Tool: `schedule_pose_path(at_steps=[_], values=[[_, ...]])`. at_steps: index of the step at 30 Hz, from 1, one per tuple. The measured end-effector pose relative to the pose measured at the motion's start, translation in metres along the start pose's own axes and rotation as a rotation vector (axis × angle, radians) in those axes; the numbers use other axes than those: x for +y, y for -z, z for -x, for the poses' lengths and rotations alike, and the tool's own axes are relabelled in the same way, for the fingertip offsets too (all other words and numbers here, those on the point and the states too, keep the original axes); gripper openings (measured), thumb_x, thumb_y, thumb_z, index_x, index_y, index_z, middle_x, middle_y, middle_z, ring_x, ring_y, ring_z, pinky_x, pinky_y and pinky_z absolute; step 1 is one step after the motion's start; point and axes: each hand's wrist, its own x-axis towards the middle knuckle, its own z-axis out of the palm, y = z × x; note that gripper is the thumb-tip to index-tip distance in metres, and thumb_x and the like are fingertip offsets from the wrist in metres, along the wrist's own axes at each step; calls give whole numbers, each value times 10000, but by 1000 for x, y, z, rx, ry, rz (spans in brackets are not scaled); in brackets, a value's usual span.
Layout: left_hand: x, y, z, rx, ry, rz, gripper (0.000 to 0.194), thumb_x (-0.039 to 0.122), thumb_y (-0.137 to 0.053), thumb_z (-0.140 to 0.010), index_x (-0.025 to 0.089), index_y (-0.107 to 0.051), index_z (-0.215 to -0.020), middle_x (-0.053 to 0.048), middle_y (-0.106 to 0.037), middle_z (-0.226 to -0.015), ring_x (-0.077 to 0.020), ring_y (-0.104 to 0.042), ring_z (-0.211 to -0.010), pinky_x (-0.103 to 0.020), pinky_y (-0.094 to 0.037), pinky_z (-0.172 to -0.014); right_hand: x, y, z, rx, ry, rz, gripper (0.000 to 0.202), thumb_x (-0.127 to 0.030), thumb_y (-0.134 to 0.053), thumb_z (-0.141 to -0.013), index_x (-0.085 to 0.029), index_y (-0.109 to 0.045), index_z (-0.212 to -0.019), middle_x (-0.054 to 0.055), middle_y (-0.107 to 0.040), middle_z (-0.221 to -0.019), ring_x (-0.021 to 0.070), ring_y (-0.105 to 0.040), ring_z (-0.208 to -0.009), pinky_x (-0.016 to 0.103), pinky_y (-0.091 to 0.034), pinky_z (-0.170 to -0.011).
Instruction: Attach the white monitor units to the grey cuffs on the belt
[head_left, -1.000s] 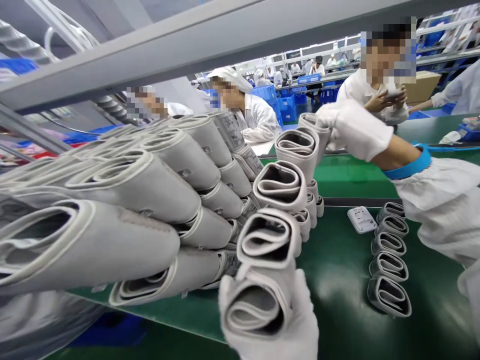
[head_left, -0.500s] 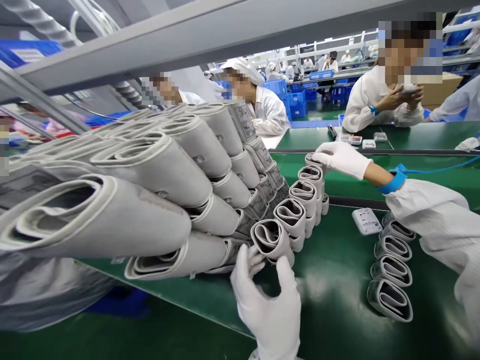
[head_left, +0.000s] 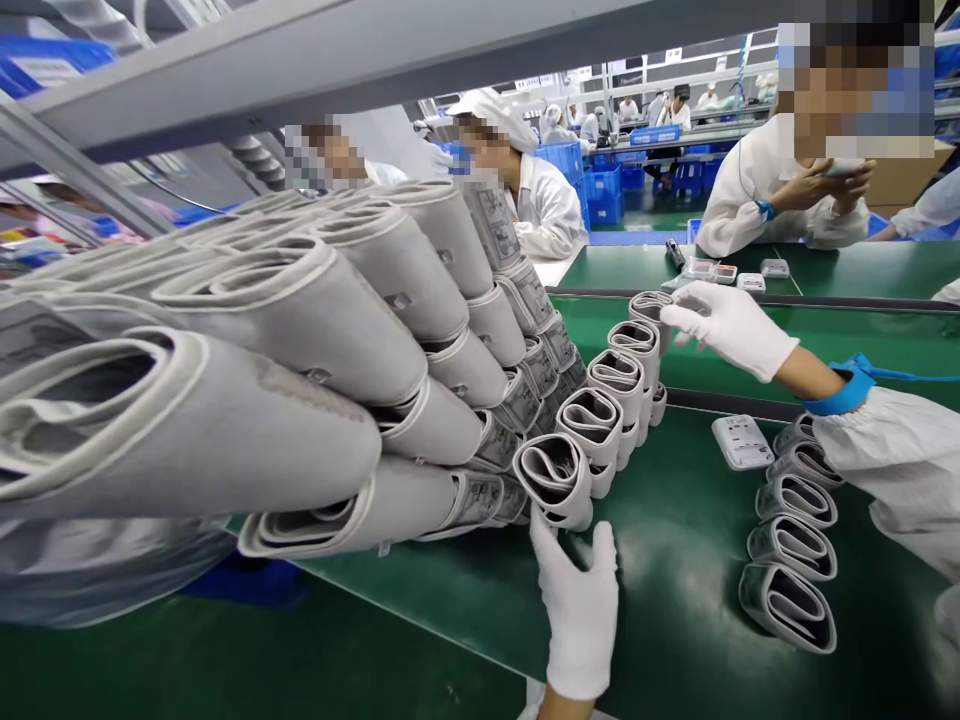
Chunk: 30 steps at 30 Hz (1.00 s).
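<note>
My left hand [head_left: 577,610], in a white glove, is at the front end of a short stacked row of rolled grey fabric cuffs. Its thumb and fingers are spread, with the fingertips by the nearest rolled cuff [head_left: 553,480]. At the row's far end, my gloved right hand [head_left: 731,325] has its fingers stretched against the side of the farthest rolled cuff [head_left: 649,306]. The hand does not appear to grip it. Between the two hands, several cuffs stand on end, two layers high.
A large pile of rolled cuffs [head_left: 360,300] fills the left side of the green table [head_left: 660,600]. On the right stand another line of cuffs [head_left: 791,605] and a white device [head_left: 741,442]. A grey beam [head_left: 337,80] crosses overhead. Co-workers sit across the table.
My left hand has shifted right, its fingers no longer curled by the front cuff. My right hand has moved slightly right, off the farthest cuff's top to its side. The view has shifted a little.
</note>
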Motion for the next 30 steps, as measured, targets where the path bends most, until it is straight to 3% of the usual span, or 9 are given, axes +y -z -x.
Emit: schedule_pose_path(at_steps=[6, 10, 16, 18, 22, 25, 28, 30], values=[[-18, -5, -9, 24, -37, -71, 661, 461, -588, -944, 201, -409, -1524, -189, -540, -1491, -321, -552, -1374, -453, -465, -1144, 2, 2, -3, 197, 39, 196, 530, -525, -930, -610, -200, -617, -888, 90, -747, -970, 331, -698, -978, 456, -569, -845], [-28, -7, -4, 44, -105, -105, 616, 466, -599, -923, 187, -456, -1453, -206, -577, -1413, -336, -573, -1327, -460, -472, -1116, 4, -4, 3, 246, 45, 118, 560, -465, -952, -592, -221, -555, -902, 78, -741, -957, 315, -703, -988, 441, -581, -829], [-23, -7, -3, 23, -79, -111, 610, 489, -572, -927, 202, -437, -1447, -194, -581, -1408, -343, -583, -1294, -495, -485, -1078, 4, -14, 8, 137, -109, -244, 745, -369, -940, -627, -236, -378, -1098, 43, -740, -872, 229, -706, -640, 351, -581, -569], [-21, -6, -3, 20, -84, -109, 598, 489, -569, -928, 210, -441, -1441, -188, -581, -1410, -341, -592, -1278, -497, -492, -1066, 7, -12, 8, 89, -84, -267, 734, -387, -931, -651, -228, -405, -1139, 67, -743, -964, 232, -720, -701, 354, -602, -597], [-18, -5, -4, 2, -75, -94, 602, 470, -579, -917, 181, -452, -1430, -208, -572, -1417, -343, -573, -1313, -489, -482, -1086, 19, 5, 13, -157, 11, -159, 618, -521, -836, -774, -234, -612, -1274, 91, -734, -1164, 310, -722, -1000, 403, -637, -729], [-15, -4, -4, -7, -67, -80, 569, 458, -580, -907, 164, -481, -1384, -212, -589, -1374, -340, -573, -1312, -475, -480, -1092, 35, 21, 20, -172, 22, -144, 781, -627, -744, -847, -293, -525, -1518, 95, -712, -1291, 352, -709, -1094, 463, -638, -823], [-11, -2, -4, -46, -30, -82, 525, 472, -576, -901, 152, -501, -1311, -222, -606, -1321, -340, -604, -1249, -471, -501, -1059, 56, 25, 25, -138, -104, -187, 943, -701, -715, -839, -278, -386, -1615, 136, -468, -1596, 347, -713, -1127, 441, -657, -822], [-8, -1, -5, -70, -4, -84, 520, 478, -580, -890, 154, -502, -1290, -223, -612, -1312, -345, -609, -1229, -479, -506, -1045, 69, 18, 28, -256, -285, -154, 997, -697, -741, -822, -238, -365, -1623, 183, -488, -1569, 322, -751, -1022, 416, -671, -765]])
